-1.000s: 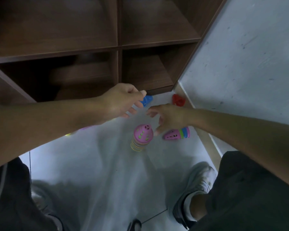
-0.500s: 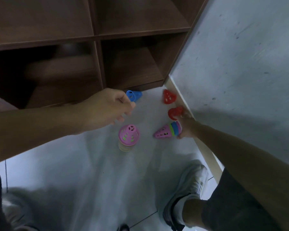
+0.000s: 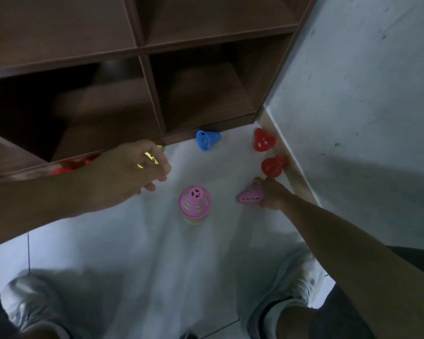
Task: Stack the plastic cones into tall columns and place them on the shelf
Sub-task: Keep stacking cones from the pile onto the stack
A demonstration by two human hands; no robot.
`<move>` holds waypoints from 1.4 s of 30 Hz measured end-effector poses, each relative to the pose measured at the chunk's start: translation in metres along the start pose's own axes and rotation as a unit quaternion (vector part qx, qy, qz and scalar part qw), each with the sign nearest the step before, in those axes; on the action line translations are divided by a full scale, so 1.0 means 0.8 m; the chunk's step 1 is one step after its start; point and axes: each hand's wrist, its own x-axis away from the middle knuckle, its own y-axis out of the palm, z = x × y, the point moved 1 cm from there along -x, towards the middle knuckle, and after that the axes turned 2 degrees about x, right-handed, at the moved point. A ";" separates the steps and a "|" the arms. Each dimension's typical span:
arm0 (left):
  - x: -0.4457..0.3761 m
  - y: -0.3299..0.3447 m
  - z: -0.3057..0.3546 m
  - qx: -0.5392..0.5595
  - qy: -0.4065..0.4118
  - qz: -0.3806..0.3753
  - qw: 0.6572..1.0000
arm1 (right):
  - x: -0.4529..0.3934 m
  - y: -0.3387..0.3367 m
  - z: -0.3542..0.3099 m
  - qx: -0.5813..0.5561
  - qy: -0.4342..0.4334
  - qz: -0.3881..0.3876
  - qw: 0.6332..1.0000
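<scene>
An upright stack of cones with a pink top (image 3: 195, 201) stands on the pale floor in the middle. To its right my right hand (image 3: 272, 195) grips a short stack lying on its side, pink cone (image 3: 249, 197) pointing left. My left hand (image 3: 135, 172) hovers left of the upright stack, near the shelf's bottom edge, fingers curled round a yellow cone (image 3: 149, 158) that is mostly hidden. A blue cone (image 3: 207, 140) lies on its side by the shelf base. Two red cones (image 3: 263, 141) (image 3: 272, 166) lie along the wall skirting.
The brown wooden shelf (image 3: 152, 94) with open compartments fills the top. More red cones (image 3: 64, 168) show at its lower left edge. A grey wall (image 3: 365, 118) closes the right side. My shoes (image 3: 291, 285) (image 3: 32, 299) rest on the floor below.
My left hand has left the blue cone, which lies on the floor, and moved left onto a yellow cone. My right hand went to the lying stack and took hold of it.
</scene>
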 end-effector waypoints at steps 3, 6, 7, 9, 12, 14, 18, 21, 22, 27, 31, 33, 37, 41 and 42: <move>0.000 -0.006 -0.006 -0.007 -0.003 0.003 1.000 | -0.001 -0.001 -0.006 -0.008 -0.014 0.014 1.000; -0.005 -0.018 -0.022 -0.016 -0.015 0.024 0.999 | -0.004 -0.011 -0.020 -0.042 -0.017 0.023 0.999; -0.008 -0.022 -0.030 -0.014 -0.018 0.038 0.999 | -0.006 -0.015 -0.028 -0.062 -0.021 0.033 0.997; -0.013 -0.030 -0.048 -0.016 -0.025 0.066 0.997 | -0.008 -0.027 -0.048 -0.128 -0.037 0.057 0.989; -0.018 -0.037 -0.081 -0.055 -0.048 0.099 0.992 | 0.000 -0.047 -0.089 -0.290 -0.064 0.086 0.951; -0.022 -0.041 -0.105 -0.129 -0.044 0.126 0.983 | 0.010 -0.062 -0.119 -0.380 -0.089 0.095 0.916; -0.035 -0.043 -0.139 -0.189 -0.082 0.172 0.963 | 0.052 -0.100 -0.165 -0.484 -0.142 0.098 0.858; -0.059 -0.045 -0.169 -0.175 -0.085 0.178 0.965 | 0.089 -0.116 -0.185 -0.517 -0.163 0.083 0.836; -0.067 -0.045 -0.177 -0.177 -0.078 0.180 0.964 | 0.103 -0.118 -0.191 -0.520 -0.170 0.077 0.834; -0.111 -0.036 -0.209 -0.247 -0.070 0.173 0.951 | 0.154 -0.103 -0.209 -0.531 -0.184 0.081 0.823; -0.132 -0.016 -0.193 -0.328 -0.030 0.166 0.930 | 0.173 -0.071 -0.206 -0.548 -0.182 0.104 0.810; -0.147 -0.009 -0.191 -0.344 -0.029 0.152 0.926 | 0.175 -0.057 -0.202 -0.540 -0.184 0.109 0.814; -0.176 0.004 -0.192 -0.331 -0.040 0.131 0.933 | 0.172 -0.039 -0.190 -0.533 -0.193 0.106 0.817; -0.197 0.010 -0.200 -0.310 -0.056 0.128 0.940 | 0.164 -0.029 -0.185 -0.498 -0.193 0.077 0.842; -0.201 0.011 -0.202 -0.300 -0.056 0.134 0.943 | 0.162 -0.027 -0.185 -0.487 -0.193 0.076 0.848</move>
